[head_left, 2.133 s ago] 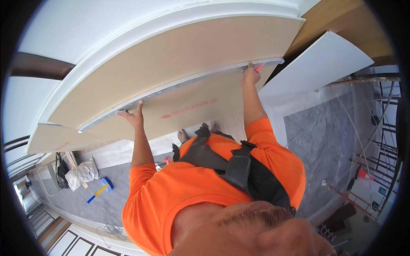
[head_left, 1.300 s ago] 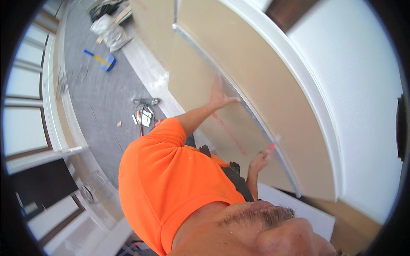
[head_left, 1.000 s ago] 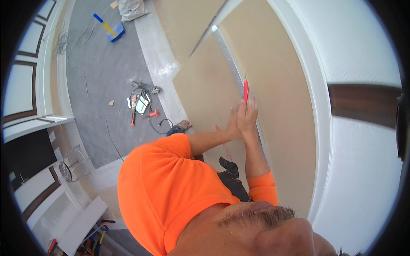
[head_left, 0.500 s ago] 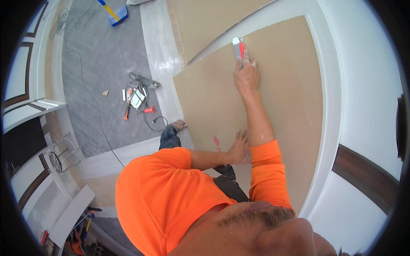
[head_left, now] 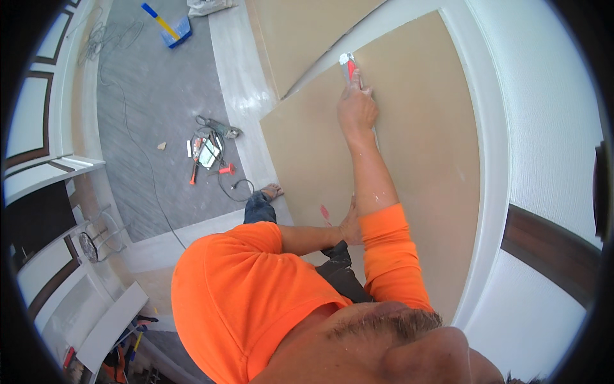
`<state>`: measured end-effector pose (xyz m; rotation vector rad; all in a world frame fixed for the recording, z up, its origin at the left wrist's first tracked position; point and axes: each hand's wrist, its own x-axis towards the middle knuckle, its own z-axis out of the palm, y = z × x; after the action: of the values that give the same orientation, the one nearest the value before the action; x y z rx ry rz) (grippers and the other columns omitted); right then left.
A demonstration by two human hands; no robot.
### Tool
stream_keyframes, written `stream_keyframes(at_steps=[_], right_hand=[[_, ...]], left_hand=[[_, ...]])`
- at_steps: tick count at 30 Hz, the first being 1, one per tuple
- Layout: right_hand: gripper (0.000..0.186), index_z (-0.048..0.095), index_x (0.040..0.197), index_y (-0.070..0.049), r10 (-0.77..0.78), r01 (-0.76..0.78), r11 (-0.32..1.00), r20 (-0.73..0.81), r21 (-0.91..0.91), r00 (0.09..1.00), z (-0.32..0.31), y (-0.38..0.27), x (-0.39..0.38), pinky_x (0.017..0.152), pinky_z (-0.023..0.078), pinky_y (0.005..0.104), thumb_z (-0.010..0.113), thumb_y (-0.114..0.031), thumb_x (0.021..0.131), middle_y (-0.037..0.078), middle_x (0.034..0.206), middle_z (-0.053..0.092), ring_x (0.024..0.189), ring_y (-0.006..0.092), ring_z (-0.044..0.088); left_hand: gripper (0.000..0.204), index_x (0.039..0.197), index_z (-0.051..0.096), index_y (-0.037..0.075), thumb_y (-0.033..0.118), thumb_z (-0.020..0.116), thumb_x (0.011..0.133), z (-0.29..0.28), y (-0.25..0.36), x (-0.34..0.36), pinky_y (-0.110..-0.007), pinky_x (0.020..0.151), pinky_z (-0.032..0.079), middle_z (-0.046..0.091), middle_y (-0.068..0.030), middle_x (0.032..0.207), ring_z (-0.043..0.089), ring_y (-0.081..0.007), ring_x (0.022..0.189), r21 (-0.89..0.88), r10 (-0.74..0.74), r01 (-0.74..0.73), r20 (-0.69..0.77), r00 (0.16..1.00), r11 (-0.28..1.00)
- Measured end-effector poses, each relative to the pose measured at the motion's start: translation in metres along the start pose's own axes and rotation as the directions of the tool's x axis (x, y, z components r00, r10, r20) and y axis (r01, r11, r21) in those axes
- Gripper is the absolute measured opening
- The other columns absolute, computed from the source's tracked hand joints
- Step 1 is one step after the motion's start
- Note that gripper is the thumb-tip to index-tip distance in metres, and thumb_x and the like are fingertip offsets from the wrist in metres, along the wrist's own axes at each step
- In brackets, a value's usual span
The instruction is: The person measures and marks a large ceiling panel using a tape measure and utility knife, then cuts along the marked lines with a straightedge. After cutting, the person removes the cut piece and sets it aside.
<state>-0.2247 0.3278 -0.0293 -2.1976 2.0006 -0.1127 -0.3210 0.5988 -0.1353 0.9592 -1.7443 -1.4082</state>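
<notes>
My right hand (head_left: pixel 358 114) grips a putty knife (head_left: pixel 352 67) with red on its handle and white paste on its metal blade. The blade is at the far edge of a large tan board (head_left: pixel 419 115) spread in front of me. My left hand (head_left: pixel 350 227) rests flat on the same board, propping me up, and its fingers are partly hidden behind my right forearm. A reddish printed mark (head_left: pixel 324 211) shows on the board close to that hand.
Beyond a dark, narrow gap lies a second tan board (head_left: pixel 294 38). On the grey floor to the left are a corded power tool (head_left: pixel 225 130), a red-orange-handled tool (head_left: pixel 194 173) and a long cable (head_left: pixel 144 157). A blue broom (head_left: pixel 177 33) is farther off. White wall panels (head_left: pixel 550 128) border the right.
My right hand and the putty knife have shifted a little to the left by the board's far edge. My left hand stays on the board, now more covered by my right forearm.
</notes>
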Motion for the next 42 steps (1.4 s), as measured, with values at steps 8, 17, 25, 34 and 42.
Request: stream_keyframes(at_steps=[8, 17, 25, 34, 42], right_hand=[[0.066, 0.038, 0.156, -0.011, -0.018, 0.019, 0.999, -0.026, 0.031, 1.000, -0.006, 0.002, -0.022, 0.077, 0.057, 0.0459, 0.060, -0.012, 0.094, 0.023, 0.106, 0.068, 0.091, 0.0367, 0.070], [0.064, 0.036, 0.157, -0.012, 0.022, -0.022, 0.999, 0.011, 0.037, 1.000, -0.008, 0.023, -0.042, 0.079, 0.057, 0.0481, 0.055, -0.015, 0.097, 0.021, 0.103, 0.071, 0.091, 0.0373, 0.071], [0.062, 0.035, 0.158, -0.012, 0.044, -0.047, 0.995, 0.032, 0.089, 0.998, -0.014, 0.054, -0.094, 0.081, 0.056, 0.0526, 0.052, -0.017, 0.098, 0.024, 0.106, 0.071, 0.092, 0.0427, 0.070], [0.054, 0.044, 0.152, -0.014, 0.151, -0.164, 0.979, 0.111, 0.120, 0.982, -0.036, 0.110, -0.203, 0.083, 0.055, 0.0551, 0.053, -0.023, 0.099, 0.025, 0.110, 0.069, 0.095, 0.0444, 0.069], [0.065, 0.030, 0.158, -0.026, 0.252, -0.290, 0.946, 0.233, 0.146, 0.939, -0.038, 0.176, -0.318, 0.083, 0.055, 0.0526, 0.055, -0.034, 0.098, 0.024, 0.119, 0.065, 0.103, 0.0434, 0.067]], left_hand=[[0.050, 0.137, 0.060, 0.012, 0.042, 0.064, 0.097, 0.042, -0.048, -0.011, -0.046, 0.109, 0.041, 0.055, -0.0134, 0.144, 0.051, -0.0331, 0.131, -0.056, 0.026, -0.036, -0.180, 0.983, 0.998], [0.098, 0.148, 0.036, 0.002, 0.063, 0.070, 0.081, 0.012, -0.005, 0.001, -0.068, 0.115, 0.005, 0.031, -0.0290, 0.153, 0.021, -0.0497, 0.140, -0.385, -0.097, 0.051, -0.099, 0.990, 0.921], [0.096, 0.148, 0.036, -0.001, 0.056, 0.074, 0.081, 0.002, 0.015, 0.009, -0.069, 0.114, 0.009, 0.034, -0.0293, 0.151, 0.024, -0.0527, 0.140, 0.306, 0.052, 0.027, -0.248, 0.967, 0.952], [0.093, 0.150, 0.036, -0.002, 0.049, 0.075, 0.082, 0.034, -0.041, 0.010, -0.058, 0.119, 0.020, 0.038, -0.0300, 0.150, 0.030, -0.0511, 0.141, -0.236, -0.071, 0.043, -0.112, 0.991, 0.971], [0.109, 0.159, 0.014, -0.006, 0.043, 0.078, 0.086, 0.031, -0.044, 0.008, -0.058, 0.123, 0.012, 0.015, -0.0306, 0.165, 0.011, -0.0441, 0.155, 0.552, 0.213, -0.039, -0.255, 0.943, 0.833]])
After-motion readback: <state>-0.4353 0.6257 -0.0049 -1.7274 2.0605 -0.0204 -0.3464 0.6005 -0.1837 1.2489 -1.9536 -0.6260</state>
